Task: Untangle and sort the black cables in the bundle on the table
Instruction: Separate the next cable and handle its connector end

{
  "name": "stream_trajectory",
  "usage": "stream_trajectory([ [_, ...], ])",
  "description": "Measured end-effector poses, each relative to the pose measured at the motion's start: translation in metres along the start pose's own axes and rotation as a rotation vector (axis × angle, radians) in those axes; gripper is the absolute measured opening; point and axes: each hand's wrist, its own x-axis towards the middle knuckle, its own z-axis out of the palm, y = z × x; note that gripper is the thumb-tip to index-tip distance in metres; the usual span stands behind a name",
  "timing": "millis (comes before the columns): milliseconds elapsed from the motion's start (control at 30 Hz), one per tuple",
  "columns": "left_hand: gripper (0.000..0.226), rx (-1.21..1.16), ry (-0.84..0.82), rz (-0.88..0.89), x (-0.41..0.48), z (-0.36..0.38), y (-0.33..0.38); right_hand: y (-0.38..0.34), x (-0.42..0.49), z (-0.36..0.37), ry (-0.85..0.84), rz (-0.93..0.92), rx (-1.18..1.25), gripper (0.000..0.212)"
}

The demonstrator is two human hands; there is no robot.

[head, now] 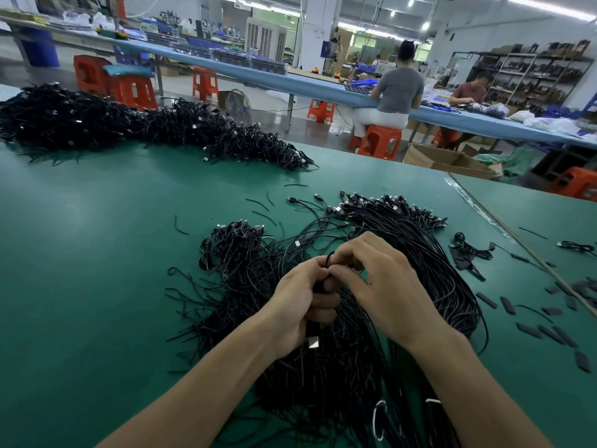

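A big tangled bundle of black cables [326, 376] lies on the green table [97, 253] right in front of me. My left hand [300, 302] grips a small bunch of cables, and a silver plug [312, 342] sticks out below its palm. My right hand [381, 279] meets it from the right and pinches a thin cable loop [329, 255] at the fingertips. A straighter sheaf of cables [416, 234] with plugs at its far end runs behind my right hand. A small coiled clump [235, 244] sits to the left.
A long heap of black cables [135, 124] fills the table's far left. Loose cut ties and flat black strips [529, 329] are scattered at the right, near a seam in the table. Beyond the edge stand orange stools, cardboard boxes and two seated persons at another bench.
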Motion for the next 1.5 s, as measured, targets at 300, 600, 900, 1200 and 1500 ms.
stream_trajectory([
  [300, 0.047, 0.242, -0.021, -0.012, -0.006, -0.002, 0.010, -0.003, 0.009, -0.016, -0.171, -0.125, -0.215, 0.012],
  [600, 0.041, 0.144, 0.019, -0.160, -0.003, -0.009, 0.013, -0.007, 0.009, -0.014, -0.246, -0.234, -0.369, 0.011],
  [900, 0.025, -0.136, -0.006, -0.242, -0.005, -0.014, 0.019, -0.007, 0.002, 0.006, -0.064, -0.208, -0.300, 0.011],
  [1200, 0.025, -0.029, 0.194, 0.109, -0.003, 0.014, 0.013, -0.027, -0.005, 0.038, 0.289, 0.317, 0.473, 0.014],
  [1500, 0.014, 0.769, 0.403, 0.546, 0.000, -0.001, 0.017, -0.021, 0.002, 0.036, 0.256, 0.433, 0.747, 0.013],
])
